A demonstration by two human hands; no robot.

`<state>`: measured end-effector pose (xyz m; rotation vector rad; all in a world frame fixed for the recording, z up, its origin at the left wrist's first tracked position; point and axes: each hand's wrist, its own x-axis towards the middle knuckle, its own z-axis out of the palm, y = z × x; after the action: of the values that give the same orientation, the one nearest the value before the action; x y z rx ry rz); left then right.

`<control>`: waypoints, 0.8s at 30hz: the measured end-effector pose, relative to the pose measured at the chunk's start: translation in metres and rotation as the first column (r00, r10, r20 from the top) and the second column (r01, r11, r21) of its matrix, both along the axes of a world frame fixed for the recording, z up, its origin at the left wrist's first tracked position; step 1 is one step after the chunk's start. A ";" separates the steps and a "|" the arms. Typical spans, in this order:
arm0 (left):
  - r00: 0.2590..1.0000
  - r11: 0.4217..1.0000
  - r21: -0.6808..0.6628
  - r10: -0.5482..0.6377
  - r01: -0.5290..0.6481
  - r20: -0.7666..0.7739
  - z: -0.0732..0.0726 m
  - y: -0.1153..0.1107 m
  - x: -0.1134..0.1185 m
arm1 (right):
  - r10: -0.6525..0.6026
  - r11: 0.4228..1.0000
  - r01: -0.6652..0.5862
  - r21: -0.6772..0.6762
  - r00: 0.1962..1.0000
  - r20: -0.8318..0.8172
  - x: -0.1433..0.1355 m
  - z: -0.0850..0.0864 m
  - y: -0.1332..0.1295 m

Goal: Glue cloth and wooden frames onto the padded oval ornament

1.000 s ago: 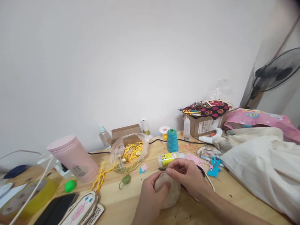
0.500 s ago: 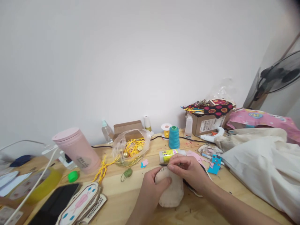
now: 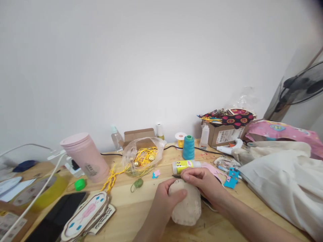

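A pale, rounded, flat piece [image 3: 187, 207] is upright over the wooden table, small marks along its edge. My left hand [image 3: 169, 197] grips its upper left side, thumb across the front face. At its top edge, my right hand [image 3: 200, 179] is pinched, with a thin dark pointed object [image 3: 176, 176] sticking out to the left by the fingertips; what it is cannot be made out. Just behind the hands lies a white and yellow glue bottle [image 3: 184, 166]. The fingers behind the pale piece are hidden.
A teal thread cone [image 3: 188, 148] stands behind the glue bottle. Further left are a bag of yellow cord [image 3: 145, 156], a pink tumbler [image 3: 87, 158], a phone [image 3: 57, 216] and decorated tags [image 3: 85, 215]. White cloth [image 3: 277, 178] covers the right side, near blue scraps [image 3: 231, 178].
The pale piece has turned slightly and shifted a little right, and my right hand's fingers have closed in nearer its top edge. The whole view has shifted slightly.
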<state>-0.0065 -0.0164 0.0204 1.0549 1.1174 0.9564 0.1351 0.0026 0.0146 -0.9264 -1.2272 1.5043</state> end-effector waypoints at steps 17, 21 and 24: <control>0.999 0.999 0.044 -0.004 0.003 0.032 -0.009 0.006 -0.001 | -0.074 0.995 0.072 -0.065 0.997 -0.029 -0.007 -0.004 -0.002; 0.999 0.999 0.048 -0.016 0.014 0.043 -0.009 0.006 -0.001 | -0.111 0.993 0.111 -0.046 0.994 -0.008 -0.009 -0.002 -0.003; 0.999 0.998 0.058 -0.013 0.010 0.042 -0.009 0.006 -0.001 | -0.131 0.991 0.131 -0.003 0.991 0.039 -0.010 0.000 -0.003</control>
<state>-0.0071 -0.0106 0.0115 1.0815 1.0534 1.0027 0.1255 -0.0003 0.0149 -1.0240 -1.1668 1.3925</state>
